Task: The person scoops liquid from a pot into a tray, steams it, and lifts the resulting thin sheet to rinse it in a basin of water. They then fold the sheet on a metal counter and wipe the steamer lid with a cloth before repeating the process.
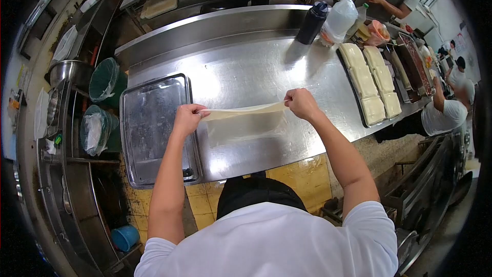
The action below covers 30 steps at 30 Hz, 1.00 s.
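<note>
A thin, pale sheet of dough [246, 118] is stretched between my two hands over the steel table [241, 72]. My left hand [189, 118] pinches its left upper corner, close to the right rim of a dark tray [187, 102]. At the opposite upper corner, my right hand [301, 103] has its fingers closed on the sheet. The top edge looks taut and gathered, while the lower part hangs down near the steel surface.
On the table's right stands a tray of pale dough pieces [361, 82]. A dark bottle [311, 23] and a filled plastic bag [339, 18] stand at the back. Green bins [106, 79] are at the left. Other people [446, 113] are at the right and back.
</note>
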Available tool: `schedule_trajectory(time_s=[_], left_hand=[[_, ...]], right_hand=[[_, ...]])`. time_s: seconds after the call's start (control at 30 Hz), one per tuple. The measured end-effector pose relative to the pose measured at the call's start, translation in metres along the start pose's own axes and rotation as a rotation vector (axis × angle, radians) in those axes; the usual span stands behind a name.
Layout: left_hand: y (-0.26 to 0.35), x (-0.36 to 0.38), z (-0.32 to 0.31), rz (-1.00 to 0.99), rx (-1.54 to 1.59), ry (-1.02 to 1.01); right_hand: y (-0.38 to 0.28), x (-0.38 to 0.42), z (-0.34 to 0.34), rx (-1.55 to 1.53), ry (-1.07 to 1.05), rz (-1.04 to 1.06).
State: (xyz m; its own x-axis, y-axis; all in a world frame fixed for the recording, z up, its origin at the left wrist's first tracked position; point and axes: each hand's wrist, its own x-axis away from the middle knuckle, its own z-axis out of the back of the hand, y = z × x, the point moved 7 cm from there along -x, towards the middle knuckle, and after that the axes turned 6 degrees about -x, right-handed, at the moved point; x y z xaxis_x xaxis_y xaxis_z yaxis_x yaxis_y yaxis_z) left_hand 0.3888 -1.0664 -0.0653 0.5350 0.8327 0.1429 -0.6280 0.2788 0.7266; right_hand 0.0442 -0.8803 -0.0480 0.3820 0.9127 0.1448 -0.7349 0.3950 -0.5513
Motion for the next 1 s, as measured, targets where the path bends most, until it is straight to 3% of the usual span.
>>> schedule_trajectory(time_s=[0.2,0.27,0.37,0.43,0.57,0.73,0.8,1.0], left_hand=[[-0.010,0.044,-0.006,-0.038,-0.037,0.072],[-0.016,0.064,-0.020,-0.156,-0.200,0.059],[-0.017,0.096,-0.036,-0.242,-0.291,-0.035],[-0.019,0.111,-0.044,-0.339,-0.346,-0.048],[-0.034,0.112,-0.028,-0.209,-0.258,0.071],[-0.032,0.096,-0.003,-0.125,-0.213,0.219],[-0.035,0.088,0.001,-0.094,-0.184,0.251],[-0.053,0.072,0.004,0.037,-0.116,0.344]], right_hand=[[-0.001,0.042,-0.005,-0.011,0.061,0.018],[0.010,0.063,-0.021,0.034,0.068,0.016],[0.039,0.097,-0.070,0.055,-0.029,0.057],[0.038,0.118,-0.078,0.106,-0.119,-0.030],[0.031,0.112,-0.073,0.045,-0.036,-0.059],[-0.037,0.053,-0.081,-0.076,0.049,0.104],[-0.071,0.026,-0.106,-0.173,-0.079,0.088],[-0.157,-0.023,-0.196,-0.089,-0.214,0.249]])
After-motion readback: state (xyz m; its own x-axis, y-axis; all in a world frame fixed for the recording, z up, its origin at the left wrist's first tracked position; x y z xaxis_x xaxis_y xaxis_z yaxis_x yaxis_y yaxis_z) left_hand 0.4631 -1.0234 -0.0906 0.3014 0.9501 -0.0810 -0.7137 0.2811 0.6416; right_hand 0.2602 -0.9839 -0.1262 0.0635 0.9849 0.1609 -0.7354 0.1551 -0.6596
